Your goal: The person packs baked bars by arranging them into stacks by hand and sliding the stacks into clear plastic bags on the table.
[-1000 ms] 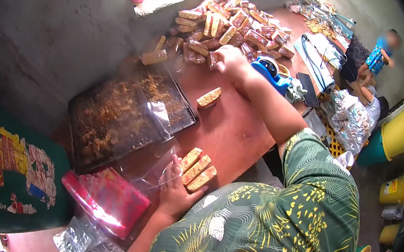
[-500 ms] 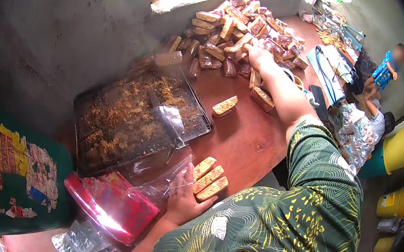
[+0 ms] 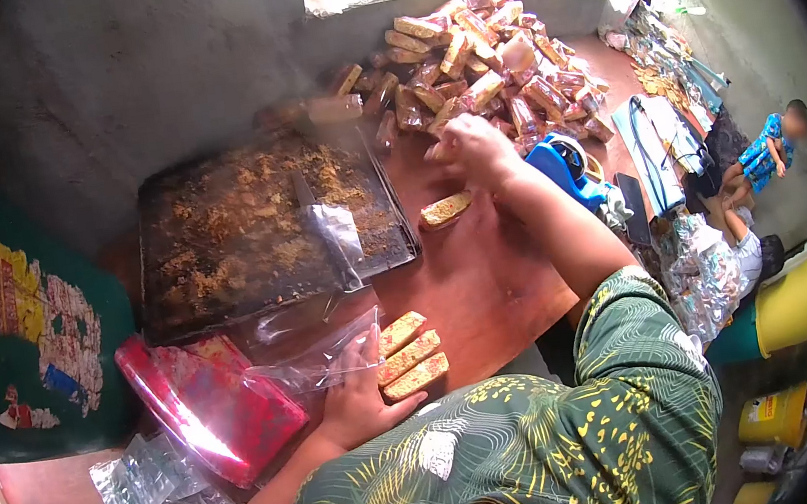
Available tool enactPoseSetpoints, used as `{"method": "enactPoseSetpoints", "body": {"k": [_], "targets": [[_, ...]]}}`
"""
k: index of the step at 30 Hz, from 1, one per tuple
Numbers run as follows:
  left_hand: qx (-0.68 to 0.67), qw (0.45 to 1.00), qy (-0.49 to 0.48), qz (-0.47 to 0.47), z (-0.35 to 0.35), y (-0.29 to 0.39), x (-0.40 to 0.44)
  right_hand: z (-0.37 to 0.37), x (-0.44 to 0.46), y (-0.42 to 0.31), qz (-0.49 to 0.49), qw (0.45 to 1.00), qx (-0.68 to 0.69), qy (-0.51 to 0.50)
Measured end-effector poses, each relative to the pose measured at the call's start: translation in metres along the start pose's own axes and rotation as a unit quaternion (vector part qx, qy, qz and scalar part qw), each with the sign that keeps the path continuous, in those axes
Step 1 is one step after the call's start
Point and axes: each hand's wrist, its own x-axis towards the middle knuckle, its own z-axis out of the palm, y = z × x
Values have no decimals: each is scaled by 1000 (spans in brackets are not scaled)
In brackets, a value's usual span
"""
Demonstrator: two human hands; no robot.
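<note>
My left hand (image 3: 356,399) rests at the table's near edge, thumb along the front of three bread slices (image 3: 411,359) laid side by side. Its fingers hold the edge of a clear plastic bag (image 3: 307,367), which spreads left. My right hand (image 3: 474,151) is just in front of a pile of wrapped bread pieces (image 3: 480,93), fingers loosely bent and apart, with nothing visible in them. Below it, a single bread slice (image 3: 446,210) lies on the reddish table (image 3: 474,289). A blue tape dispenser (image 3: 559,164) stands right of my right forearm.
A dark baking tray (image 3: 268,258) with crumbs and a knife (image 3: 306,195) is at left. Nearer me are a red container (image 3: 216,406) and loose clear bags (image 3: 156,494). A phone (image 3: 633,199) lies right; a person (image 3: 763,147) is beyond.
My right hand has drawn back from the pile toward the single slice, leaving a wrapped piece on the pile. The blue dispenser now shows beside my arm. My left hand stays by the three slices.
</note>
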Motion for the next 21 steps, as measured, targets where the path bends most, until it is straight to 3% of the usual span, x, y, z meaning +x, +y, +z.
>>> {"method": "enactPoseSetpoints", "body": {"k": [2,6,8,14,17,21], "targets": [[18,1000,-5,-5,-3,3,1,-16,8,-34,41,987,67,-137],[45,997,-42,-43,-9,10,2,-9,66,-42,-50,995,80,-14],[17,999,-24,-17,-5,4,1,9,111,-39,-95,991,87,41],[12,1000,-11,24,11,-22,-4,62,198,-58,-75,993,-2,93],[6,1000,-5,22,-1,-11,-1,54,210,-63,12,989,-118,-88],[-2,1000,-11,25,-6,-9,3,41,201,-47,-24,989,-133,-58]]}}
